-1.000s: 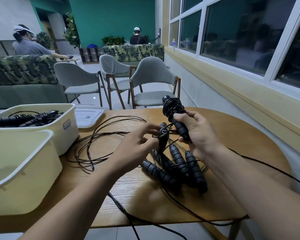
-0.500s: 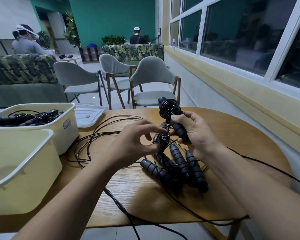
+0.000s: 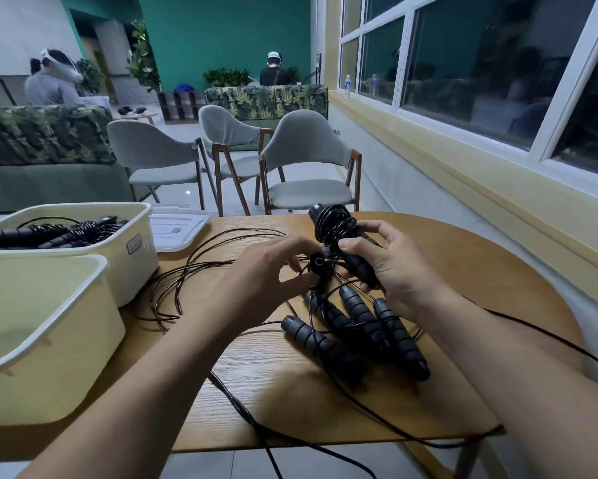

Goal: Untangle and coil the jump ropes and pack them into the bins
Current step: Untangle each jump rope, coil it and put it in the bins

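Observation:
My right hand (image 3: 391, 271) grips an upright black jump rope handle (image 3: 346, 243) with thin cord wound round its top. My left hand (image 3: 266, 278) pinches the round end of a second handle (image 3: 318, 262) right beside it. Several more ribbed black handles (image 3: 363, 330) lie in a heap on the wooden table (image 3: 480, 271) under my hands. Loose black cord (image 3: 194, 281) loops across the table to the left and trails off the front edge. The far cream bin (image 3: 131, 243) holds coiled ropes. The near cream bin (image 3: 66, 340) shows nothing inside.
A white bin lid (image 3: 176, 229) lies behind the far bin. Three grey chairs (image 3: 308, 167) stand past the table. A windowed wall runs along the right. Two people sit in the background.
My left hand has shifted right and turned the second handle so its round end faces me. My right hand has lowered and tilted the wound handle slightly.

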`<state>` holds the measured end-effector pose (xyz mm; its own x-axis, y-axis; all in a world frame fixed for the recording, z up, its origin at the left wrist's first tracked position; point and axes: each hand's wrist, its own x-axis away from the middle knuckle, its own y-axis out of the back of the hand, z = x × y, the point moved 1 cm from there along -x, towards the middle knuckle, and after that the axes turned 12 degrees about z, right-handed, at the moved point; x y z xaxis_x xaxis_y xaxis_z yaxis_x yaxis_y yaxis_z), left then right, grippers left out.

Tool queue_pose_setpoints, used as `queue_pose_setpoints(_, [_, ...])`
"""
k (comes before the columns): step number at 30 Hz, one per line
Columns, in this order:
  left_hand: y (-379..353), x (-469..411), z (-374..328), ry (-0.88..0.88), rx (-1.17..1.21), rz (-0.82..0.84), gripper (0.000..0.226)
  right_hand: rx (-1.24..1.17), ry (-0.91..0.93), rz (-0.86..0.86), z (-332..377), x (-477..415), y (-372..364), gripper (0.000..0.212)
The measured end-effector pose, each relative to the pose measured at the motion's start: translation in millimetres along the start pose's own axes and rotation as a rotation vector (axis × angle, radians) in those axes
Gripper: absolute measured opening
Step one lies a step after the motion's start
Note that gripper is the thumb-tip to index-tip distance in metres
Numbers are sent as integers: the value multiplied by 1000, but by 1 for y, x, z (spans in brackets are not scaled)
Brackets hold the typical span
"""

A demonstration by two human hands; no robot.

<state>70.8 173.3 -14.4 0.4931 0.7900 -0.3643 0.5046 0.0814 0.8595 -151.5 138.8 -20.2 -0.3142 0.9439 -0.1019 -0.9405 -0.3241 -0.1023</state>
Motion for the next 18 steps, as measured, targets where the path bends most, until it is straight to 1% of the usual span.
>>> queue_pose_setpoints(3, [-1,0,-1,20,22,13,29,37,15,11,-4,-2,2,46])
queue_pose_setpoints(6, [-1,0,-7,62,87,-18,28,49,21,-9,-6,-4,3,45])
queue_pose_setpoints(8, [-2,2,-9,86,89,-48,29,30,15,-23,-7,-5,5,46])
queue_pose_setpoints(12, [-4,1,-11,71,106,-88,31,32,5,-33,-12,-7,7,45])
queue_pose_setpoints(15, [-10,0,-10,89,128,-75,29,60,11,-28,-14,-7,8,42])
queue_pose_setpoints(18, [-17,-1,-3,148,233,-54,27,68,2,-36,-16,-6,7,41])
